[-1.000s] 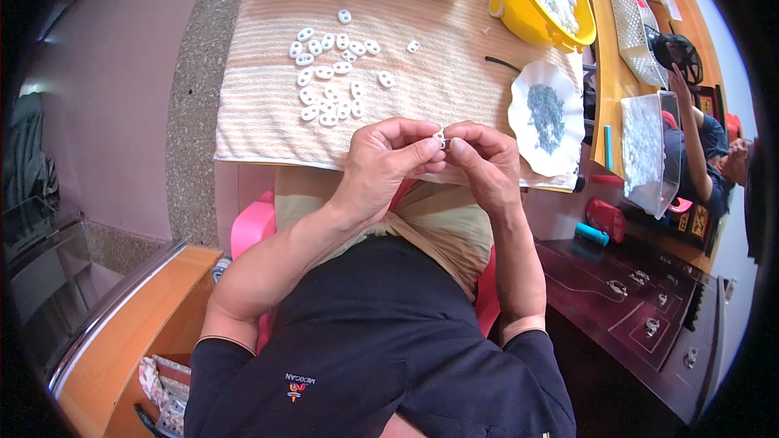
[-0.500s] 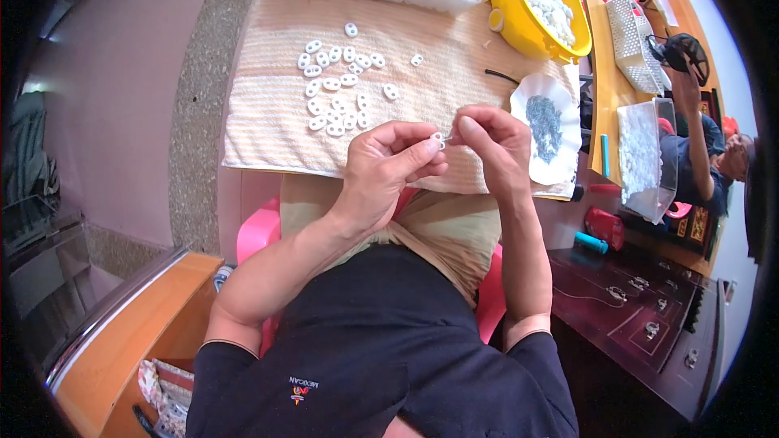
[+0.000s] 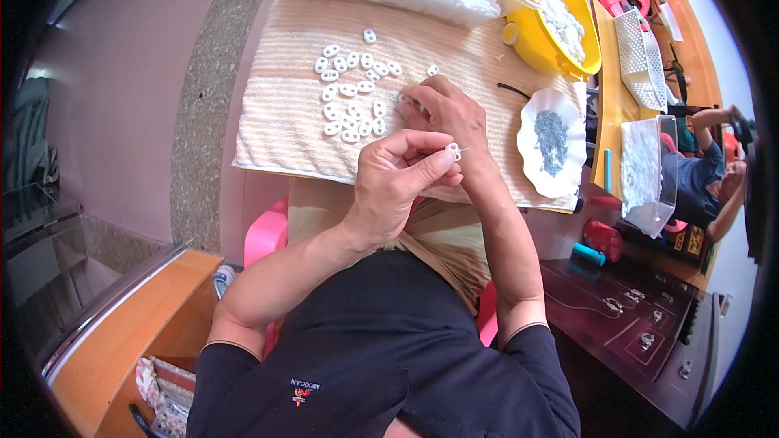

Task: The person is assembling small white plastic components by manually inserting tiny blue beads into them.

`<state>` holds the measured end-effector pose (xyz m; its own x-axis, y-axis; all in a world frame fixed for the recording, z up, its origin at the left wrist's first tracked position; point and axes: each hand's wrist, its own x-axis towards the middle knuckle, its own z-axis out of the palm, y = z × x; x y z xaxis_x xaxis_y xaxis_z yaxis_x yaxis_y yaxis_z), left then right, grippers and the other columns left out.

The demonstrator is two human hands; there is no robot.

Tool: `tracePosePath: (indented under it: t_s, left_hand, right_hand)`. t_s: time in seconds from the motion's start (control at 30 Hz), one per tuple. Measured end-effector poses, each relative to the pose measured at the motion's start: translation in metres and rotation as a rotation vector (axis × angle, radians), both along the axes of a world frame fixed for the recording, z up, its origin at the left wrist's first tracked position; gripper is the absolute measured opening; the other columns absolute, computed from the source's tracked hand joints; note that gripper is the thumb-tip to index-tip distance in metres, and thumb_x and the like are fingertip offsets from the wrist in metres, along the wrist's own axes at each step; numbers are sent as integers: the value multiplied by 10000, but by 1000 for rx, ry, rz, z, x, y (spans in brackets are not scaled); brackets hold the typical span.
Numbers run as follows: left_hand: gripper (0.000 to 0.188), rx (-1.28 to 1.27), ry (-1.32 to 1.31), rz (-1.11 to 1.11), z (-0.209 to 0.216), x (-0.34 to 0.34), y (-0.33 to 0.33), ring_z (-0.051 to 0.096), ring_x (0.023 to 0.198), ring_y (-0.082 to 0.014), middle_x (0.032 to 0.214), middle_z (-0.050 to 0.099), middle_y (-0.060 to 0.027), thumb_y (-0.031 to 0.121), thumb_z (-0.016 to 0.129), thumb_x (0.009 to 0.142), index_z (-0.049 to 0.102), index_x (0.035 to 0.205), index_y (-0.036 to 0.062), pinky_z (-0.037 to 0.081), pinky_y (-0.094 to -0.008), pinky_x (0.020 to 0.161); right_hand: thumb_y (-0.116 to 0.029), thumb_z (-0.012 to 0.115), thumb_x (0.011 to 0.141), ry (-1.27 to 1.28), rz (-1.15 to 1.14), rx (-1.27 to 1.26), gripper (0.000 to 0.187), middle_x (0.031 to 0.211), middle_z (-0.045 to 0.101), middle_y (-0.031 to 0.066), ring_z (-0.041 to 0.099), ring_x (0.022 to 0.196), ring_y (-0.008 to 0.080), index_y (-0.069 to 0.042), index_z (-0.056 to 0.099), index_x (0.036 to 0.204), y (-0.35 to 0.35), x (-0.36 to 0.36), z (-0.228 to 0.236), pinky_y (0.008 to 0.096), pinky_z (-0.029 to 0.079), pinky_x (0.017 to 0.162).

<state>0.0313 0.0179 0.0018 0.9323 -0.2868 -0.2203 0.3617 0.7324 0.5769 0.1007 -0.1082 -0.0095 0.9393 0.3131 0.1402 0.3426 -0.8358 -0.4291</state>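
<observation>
Your left hand [image 3: 402,178] pinches a small white piece [image 3: 454,152] tight between thumb and fingertips, its thin pin [image 3: 463,149] jutting out, likely for clearance, while your right hand [image 3: 451,113] curls partly open over a white oval [image 3: 402,99] (gripped or not, I cannot tell) on the towel [image 3: 280,118].

Small white lettering [image 3: 305,386], one word upside down to the camera, adjoins a colorful emblem [image 3: 299,399] on a dark shirt [image 3: 357,332]; gold markings [image 3: 693,241] at right are too small to read.
</observation>
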Motion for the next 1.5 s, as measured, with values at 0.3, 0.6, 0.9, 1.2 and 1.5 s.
tracePosePath:
  t_s: [0.3, 0.6, 0.9, 1.2, 1.5]
  left_hand:
    - [156, -1, 15, -7, -3, 0, 0, 666, 773, -158, 883, 668, -93, 21, 635, 878, 635, 1032, 5, 577, -299, 740]
    - [160, 20, 25, 11, -3, 0, 0, 660, 775, -148, 889, 665, -88, 12, 636, 873, 631, 1032, -1, 584, -296, 716]
    - [150, 13, 55, 56, -7, 3, -1, 663, 779, -151, 900, 668, -92, 5, 634, 870, 623, 1020, 0, 588, -301, 717]
    - [165, -1, 67, 87, -10, 5, 0, 663, 768, -151, 881, 668, -95, 8, 628, 875, 615, 1039, -5, 589, -302, 728]
    - [140, 9, 97, 102, -10, 7, 2, 649, 759, -127, 882, 657, -78, 18, 636, 875, 621, 1008, -20, 581, -275, 709]
  right_hand:
    - [-148, 588, 771, 52, 122, 33, 113, 856, 591, 71, 606, 839, 271, -93, 608, 868, -4, -2, 13, 387, 487, 672]
    - [-121, 635, 711, -25, 173, 117, 236, 847, 613, 73, 619, 821, 274, -87, 650, 944, -21, -10, 13, 374, 502, 684]
    - [-114, 650, 724, -309, 108, -122, 197, 861, 608, 52, 609, 785, 227, -93, 646, 919, -39, -16, 1, 356, 506, 656]
    - [-46, 674, 686, -197, 165, 45, 263, 871, 624, 78, 621, 795, 269, -51, 667, 949, -45, -23, 10, 361, 509, 673]
    - [-113, 641, 803, -24, 17, 115, 127, 899, 631, 97, 614, 856, 293, -68, 656, 921, -39, -18, 13, 389, 489, 738]
